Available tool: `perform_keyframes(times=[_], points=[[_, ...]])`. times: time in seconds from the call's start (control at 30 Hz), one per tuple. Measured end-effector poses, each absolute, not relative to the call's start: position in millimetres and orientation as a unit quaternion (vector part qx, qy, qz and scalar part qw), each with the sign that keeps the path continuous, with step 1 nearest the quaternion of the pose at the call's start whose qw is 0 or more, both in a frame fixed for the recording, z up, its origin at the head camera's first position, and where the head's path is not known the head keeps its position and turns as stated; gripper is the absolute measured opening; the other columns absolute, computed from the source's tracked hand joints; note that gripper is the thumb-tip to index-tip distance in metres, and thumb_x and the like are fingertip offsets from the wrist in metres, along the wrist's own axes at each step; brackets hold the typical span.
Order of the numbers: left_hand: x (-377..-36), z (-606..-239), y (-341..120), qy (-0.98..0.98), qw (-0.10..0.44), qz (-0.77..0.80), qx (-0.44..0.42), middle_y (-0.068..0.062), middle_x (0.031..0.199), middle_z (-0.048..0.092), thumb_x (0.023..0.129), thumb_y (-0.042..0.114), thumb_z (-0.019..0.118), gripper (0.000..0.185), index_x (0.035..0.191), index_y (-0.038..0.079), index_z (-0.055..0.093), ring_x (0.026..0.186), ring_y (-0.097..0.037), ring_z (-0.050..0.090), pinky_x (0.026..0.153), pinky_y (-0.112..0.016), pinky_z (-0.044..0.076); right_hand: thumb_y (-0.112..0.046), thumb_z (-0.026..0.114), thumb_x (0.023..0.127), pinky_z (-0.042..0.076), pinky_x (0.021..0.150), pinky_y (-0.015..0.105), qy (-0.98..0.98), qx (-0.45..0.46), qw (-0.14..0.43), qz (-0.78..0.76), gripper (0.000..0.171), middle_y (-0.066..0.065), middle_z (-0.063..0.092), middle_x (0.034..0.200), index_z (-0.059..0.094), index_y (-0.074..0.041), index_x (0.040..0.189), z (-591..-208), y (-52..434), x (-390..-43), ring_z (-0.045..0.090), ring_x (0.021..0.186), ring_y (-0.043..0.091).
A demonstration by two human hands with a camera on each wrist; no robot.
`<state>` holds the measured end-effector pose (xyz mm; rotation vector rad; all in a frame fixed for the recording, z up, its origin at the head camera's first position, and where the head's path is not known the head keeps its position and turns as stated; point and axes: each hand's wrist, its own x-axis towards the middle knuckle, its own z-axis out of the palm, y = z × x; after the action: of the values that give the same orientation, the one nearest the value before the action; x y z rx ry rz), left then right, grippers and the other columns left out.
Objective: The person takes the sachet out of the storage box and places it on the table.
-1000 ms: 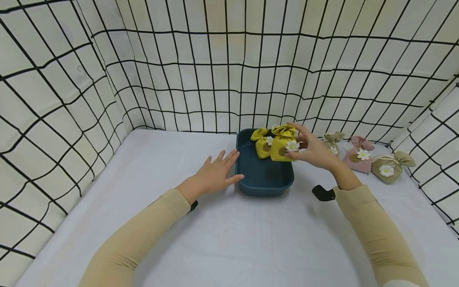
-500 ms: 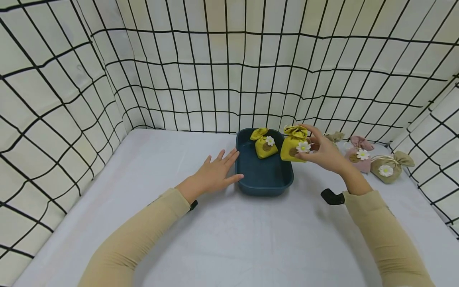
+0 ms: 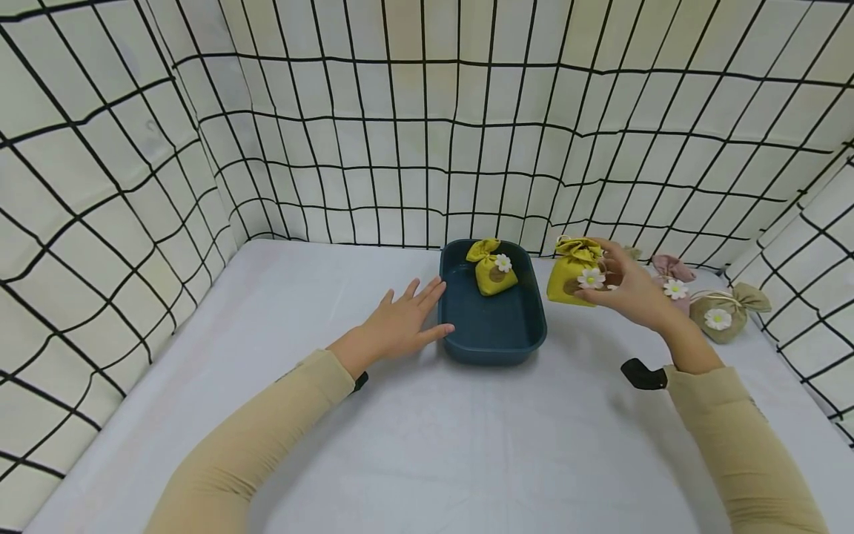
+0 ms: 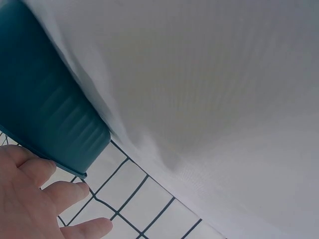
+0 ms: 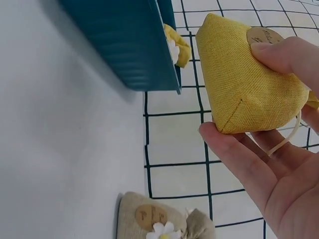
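Observation:
My right hand [image 3: 623, 285] [image 5: 279, 149] grips a yellow cloth pouch [image 3: 574, 273] [image 5: 244, 84] with a white daisy on it, held in the air just right of the dark teal tray [image 3: 490, 341] [image 5: 124, 45]. A second yellow pouch [image 3: 492, 268] lies in the tray's far end; its daisy peeks past the tray corner in the right wrist view. My left hand [image 3: 403, 320] [image 4: 35, 199] lies flat on the white table with straight fingers against the tray's left wall [image 4: 45, 114].
At the right rear lie a pink pouch [image 3: 670, 278] and a beige pouch [image 3: 723, 310], another beige pouch [image 5: 154, 219] below my right hand. Black-grid mesh walls [image 3: 427, 126] close in the table on three sides. White cloth covers the table [image 3: 434, 437].
My right hand has carried the yellow pouch rightward, from over the tray's far right corner to outside its right wall. The left hand has stayed put.

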<state>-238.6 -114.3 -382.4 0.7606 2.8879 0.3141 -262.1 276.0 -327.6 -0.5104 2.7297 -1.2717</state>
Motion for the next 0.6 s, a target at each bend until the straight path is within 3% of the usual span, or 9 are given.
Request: perform_keyframes(times=[0.23,0.6], points=[[-239.4,-382.6,-114.3,0.96,0.066,0.094,0.254,-0.002,0.172,0.007,0.104,0.065,0.039,0.086,0.167,0.015,0.01,0.156,-0.036,0.007,0.117,-0.069,0.011,-0.016,0.078,0.094,0.045,0.079,0.009,0.902,-0.162,0.019,-0.4,0.09,0.03,0.045,0.144,0.02,-0.006,0.163,-332.5,290.8,-257.8,0.049,0.131,0.05],[-237.7,-381.1,-112.9,0.962,0.046,0.056,0.263,-0.005,0.171,0.01,0.105,0.065,0.037,0.085,0.166,0.012,0.012,0.156,-0.035,0.004,0.118,-0.068,0.01,-0.006,0.076,0.094,0.051,0.077,0.015,0.891,-0.174,0.014,-0.419,0.083,0.027,0.044,0.145,0.025,0.001,0.159,-349.2,311.0,-256.4,0.053,0.122,0.043]])
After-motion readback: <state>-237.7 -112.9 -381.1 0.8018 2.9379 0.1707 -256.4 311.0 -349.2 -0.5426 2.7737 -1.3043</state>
